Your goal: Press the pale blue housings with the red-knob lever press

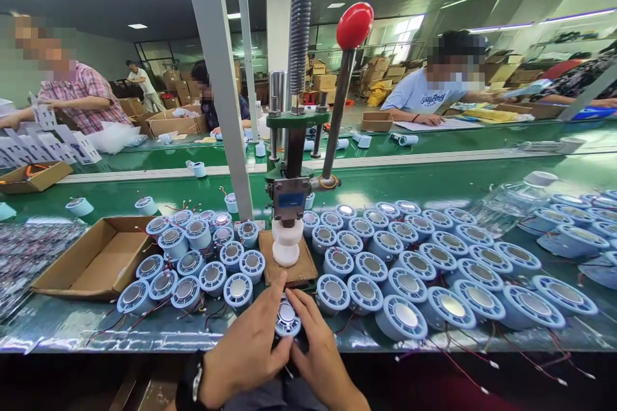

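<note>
Between my two hands, at the bench's near edge, is a round light-blue housing with a silver disc in its top. My left hand wraps its left side, and a dark band circles that wrist. On the other side my right hand closes round it, both thumbs at the near side. Just beyond my fingertips stands a hand press with a red-knobbed lever. Its white pressing block sits low over a brown board. The underside of the held housing is hidden.
Similar blue housings with trailing wires crowd the bench on both sides of the press. An open cardboard box lies at left, a clear plastic bag at right. Behind a grey post, co-workers sit across the green conveyor.
</note>
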`<state>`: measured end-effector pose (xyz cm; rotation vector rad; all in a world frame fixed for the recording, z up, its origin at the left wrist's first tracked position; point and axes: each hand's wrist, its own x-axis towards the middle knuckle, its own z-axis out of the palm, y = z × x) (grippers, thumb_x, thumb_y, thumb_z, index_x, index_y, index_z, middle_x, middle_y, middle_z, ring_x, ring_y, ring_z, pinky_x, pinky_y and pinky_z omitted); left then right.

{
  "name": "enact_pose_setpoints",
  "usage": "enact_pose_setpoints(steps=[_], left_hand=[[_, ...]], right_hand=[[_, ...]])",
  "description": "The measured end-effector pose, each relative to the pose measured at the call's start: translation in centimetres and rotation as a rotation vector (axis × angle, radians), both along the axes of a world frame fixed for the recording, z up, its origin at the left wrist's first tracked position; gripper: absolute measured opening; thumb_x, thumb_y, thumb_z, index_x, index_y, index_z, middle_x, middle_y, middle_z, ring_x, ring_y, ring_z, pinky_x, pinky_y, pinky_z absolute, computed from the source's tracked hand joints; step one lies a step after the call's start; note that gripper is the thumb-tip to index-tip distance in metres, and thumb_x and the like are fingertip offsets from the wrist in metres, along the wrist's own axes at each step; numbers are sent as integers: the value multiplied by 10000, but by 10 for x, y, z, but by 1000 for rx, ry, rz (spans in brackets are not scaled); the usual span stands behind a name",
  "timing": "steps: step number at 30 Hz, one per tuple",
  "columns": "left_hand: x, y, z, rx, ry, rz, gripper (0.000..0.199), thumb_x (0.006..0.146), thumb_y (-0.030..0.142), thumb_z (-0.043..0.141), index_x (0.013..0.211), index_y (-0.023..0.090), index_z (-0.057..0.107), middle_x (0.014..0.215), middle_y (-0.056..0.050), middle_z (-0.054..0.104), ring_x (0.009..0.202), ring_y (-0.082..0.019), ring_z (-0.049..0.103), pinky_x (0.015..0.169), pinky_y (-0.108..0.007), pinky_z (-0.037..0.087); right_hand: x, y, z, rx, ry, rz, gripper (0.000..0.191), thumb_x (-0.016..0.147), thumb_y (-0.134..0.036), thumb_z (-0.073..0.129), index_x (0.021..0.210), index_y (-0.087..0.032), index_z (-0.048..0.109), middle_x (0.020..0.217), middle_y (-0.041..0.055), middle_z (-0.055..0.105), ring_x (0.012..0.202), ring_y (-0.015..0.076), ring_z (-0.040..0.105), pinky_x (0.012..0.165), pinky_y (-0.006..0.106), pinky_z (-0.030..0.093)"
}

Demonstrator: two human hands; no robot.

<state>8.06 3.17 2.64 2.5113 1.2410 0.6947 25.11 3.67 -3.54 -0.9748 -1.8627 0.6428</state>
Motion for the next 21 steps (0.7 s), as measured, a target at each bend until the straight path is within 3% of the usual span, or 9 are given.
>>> enact_pose_setpoints(steps=[4,7,16,21], left_hand=[[15,-10,-21,-5,-130,250,858,795,110,641,1546,184,234,1508,-174,459,1386,-316,473,1094,-497,503],[17,-11,-26,-32,-174,286,682,851,94,565,1495,186,358,1442,-138,542,1338,-266,531,1093,-451,512],[17,-10,-31,-24,-145,244,768,854,84,532,1557,160,233,1514,-173,454,1406,-296,451,1098,-482,503],[7,0,-14,-226,-209,113,907,802,47,546,1588,196,119,1536,-150,429,1431,-259,417,1174,-483,413]], right_hand=[[-3,-1,-3,49,5,-28,838,752,-1,438,1536,-284,352,1438,66,472,1332,174,503,1105,296,468],[-3,-1,-2,40,-14,-22,791,792,-22,445,1539,-265,351,1429,79,474,1333,180,500,1108,300,466],[-3,-3,-6,54,-65,-30,869,760,-7,414,1579,-256,265,1495,82,426,1377,195,465,1106,325,474],[3,1,-5,-28,-43,15,792,819,-78,488,1574,-190,278,1504,120,447,1389,222,467,1133,368,443]])
